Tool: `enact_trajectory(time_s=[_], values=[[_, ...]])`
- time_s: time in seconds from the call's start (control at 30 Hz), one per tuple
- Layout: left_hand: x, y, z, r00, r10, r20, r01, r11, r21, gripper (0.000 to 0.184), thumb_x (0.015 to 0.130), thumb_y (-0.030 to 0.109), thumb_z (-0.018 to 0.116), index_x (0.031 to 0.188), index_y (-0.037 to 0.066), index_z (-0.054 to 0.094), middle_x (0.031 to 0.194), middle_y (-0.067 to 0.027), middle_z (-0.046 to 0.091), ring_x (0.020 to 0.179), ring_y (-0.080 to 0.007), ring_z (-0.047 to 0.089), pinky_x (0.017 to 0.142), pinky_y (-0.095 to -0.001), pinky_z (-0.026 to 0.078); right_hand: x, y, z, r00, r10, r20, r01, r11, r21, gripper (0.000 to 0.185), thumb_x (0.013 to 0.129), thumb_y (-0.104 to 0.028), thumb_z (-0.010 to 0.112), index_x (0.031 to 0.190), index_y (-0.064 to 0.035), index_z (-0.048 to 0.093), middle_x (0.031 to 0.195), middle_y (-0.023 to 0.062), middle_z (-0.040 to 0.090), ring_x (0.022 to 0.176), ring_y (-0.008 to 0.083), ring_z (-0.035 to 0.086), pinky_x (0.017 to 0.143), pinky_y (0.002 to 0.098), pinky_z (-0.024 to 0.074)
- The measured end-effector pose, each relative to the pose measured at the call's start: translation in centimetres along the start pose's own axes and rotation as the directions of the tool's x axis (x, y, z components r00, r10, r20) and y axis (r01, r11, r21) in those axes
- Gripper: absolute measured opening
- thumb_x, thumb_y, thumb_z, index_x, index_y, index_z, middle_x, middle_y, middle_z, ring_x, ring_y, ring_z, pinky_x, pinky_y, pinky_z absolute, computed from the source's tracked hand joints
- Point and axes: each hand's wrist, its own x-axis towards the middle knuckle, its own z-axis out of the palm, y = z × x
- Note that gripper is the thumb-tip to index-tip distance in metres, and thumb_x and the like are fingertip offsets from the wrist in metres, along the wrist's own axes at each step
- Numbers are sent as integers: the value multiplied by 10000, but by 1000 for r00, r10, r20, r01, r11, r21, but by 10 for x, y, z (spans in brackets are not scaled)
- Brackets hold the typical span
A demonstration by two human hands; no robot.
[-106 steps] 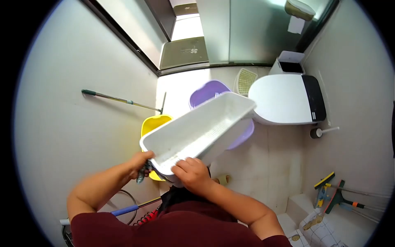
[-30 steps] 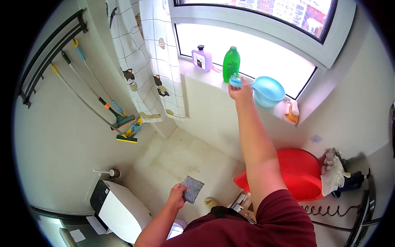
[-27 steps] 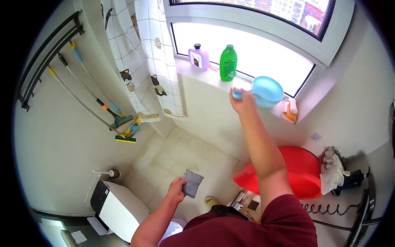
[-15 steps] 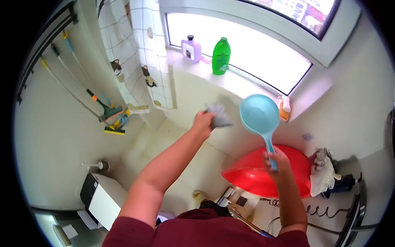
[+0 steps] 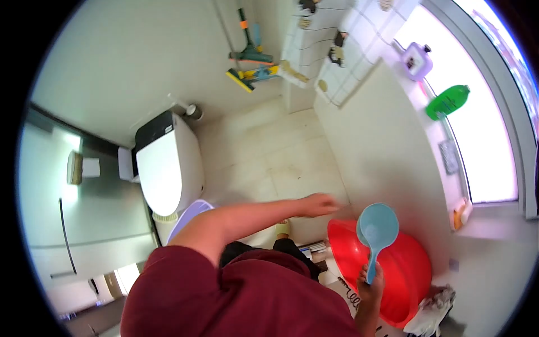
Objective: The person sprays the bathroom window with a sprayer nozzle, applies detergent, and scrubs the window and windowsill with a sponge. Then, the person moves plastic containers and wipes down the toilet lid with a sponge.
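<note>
A light-blue water dipper (image 5: 379, 224) is in my right hand (image 5: 370, 281), which is wrapped around its handle. The bowl points away from me, above the edge of a large red basin (image 5: 412, 269). My left hand (image 5: 317, 205) hangs over the floor, left of the dipper; its fingers are smeared by motion, and nothing shows in it. On the windowsill lies a grey cloth-like pad (image 5: 448, 156), apart from both hands. Beside it are a green bottle (image 5: 448, 103) and a purple bottle (image 5: 416, 60).
A white toilet (image 5: 163, 174) stands at the left, with a lilac tub (image 5: 191, 216) near it. Mops (image 5: 250, 56) lean at the far wall beside a patterned curtain (image 5: 359, 39). Soap (image 5: 462, 213) sits on the sill's near end; cloths (image 5: 432, 312) hang by the basin.
The grey pad has left my left hand and now lies on the windowsill. That hand has drawn back, while the dipper stays in my right hand. My view has turned left.
</note>
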Motion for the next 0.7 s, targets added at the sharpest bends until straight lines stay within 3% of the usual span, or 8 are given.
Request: enact_trajectory(time_s=[0.1, 0.13, 0.17, 0.23, 0.3, 0.37, 0.47, 0.7], values=[[-221, -117, 10, 644, -651, -402, 689, 722, -65, 305, 851, 169, 515, 1130, 62, 578, 981, -153, 606, 864, -220, 588, 751, -342, 481, 65, 19, 31, 995, 55, -83, -61, 996, -68, 144, 870, -214, 494, 923, -81, 511, 645, 37, 484, 519, 131, 488, 433, 242, 423], [-305, -125, 13, 614, -563, -553, 698, 715, 47, 280, 833, 130, 497, 1090, 62, 583, 1032, -158, 604, 897, -270, 594, 774, -379, 477, 95, 33, 39, 995, 19, -102, -31, 991, -126, 117, 858, -200, 501, 828, -86, 500, 623, 35, 475, 517, 138, 486, 432, 247, 421], [-378, -128, 24, 225, -788, -573, 846, 450, -286, 265, 821, 117, 480, 1059, 65, 585, 1046, -167, 606, 935, -321, 585, 810, -409, 464, 144, 44, 32, 999, 31, 18, -26, 975, -223, 134, 868, -226, 499, 835, -99, 477, 672, 32, 487, 533, 147, 485, 450, 255, 416], [-529, -141, 67, 66, -577, -814, 932, 327, -156, 279, 799, 102, 494, 1062, 73, 580, 1020, -164, 612, 961, -338, 579, 831, -406, 461, 228, 67, 55, 998, 7, -61, -32, 911, -411, 123, 856, -226, 518, 887, -116, 474, 729, 20, 494, 614, 168, 496, 516, 279, 427], [-645, -143, 125, -455, -586, -671, 567, 391, -725, 174, 829, 123, 481, 910, 46, 615, 772, -88, 607, 684, -157, 568, 591, -293, 442, 261, 94, 125, 958, -127, -255, 8, 907, -422, 229, 832, -218, 559, 1037, -125, 514, 801, 34, 530, 787, 177, 514, 653, 333, 456], [-662, -78, 172, -616, -609, -501, 223, 474, -852, 163, 853, 145, 474, 946, 56, 574, 724, -51, 575, 605, -128, 525, 504, -264, 418, 422, 135, 105, 932, -362, 38, 276, 634, -723, 322, 819, -188, 563, 1124, -105, 501, 946, 68, 593, 857, 215, 552, 741, 326, 460], [-649, -27, 257, -731, -668, -137, -262, 460, -848, 223, 865, 141, 477, 1041, 13, 528, 761, -46, 562, 596, -129, 519, 451, -260, 398, 415, 144, 211, 799, -558, 225, 86, -264, -961, 467, 776, -129, 564, 1226, -65, 456, 1079, 171, 581, 966, 293, 565, 812, 354, 463], [-553, -26, 378, -571, -815, 96, -482, 239, -843, 311, 892, 224, 496, 1165, 78, 474, 945, -103, 553, 779, -230, 569, 625, -335, 477, 301, 138, 374, 497, -737, 459, 382, -289, -878, 553, 778, -18, 525, 1296, -169, 406, 1098, 156, 479, 955, 353, 554, 807, 434, 466]])
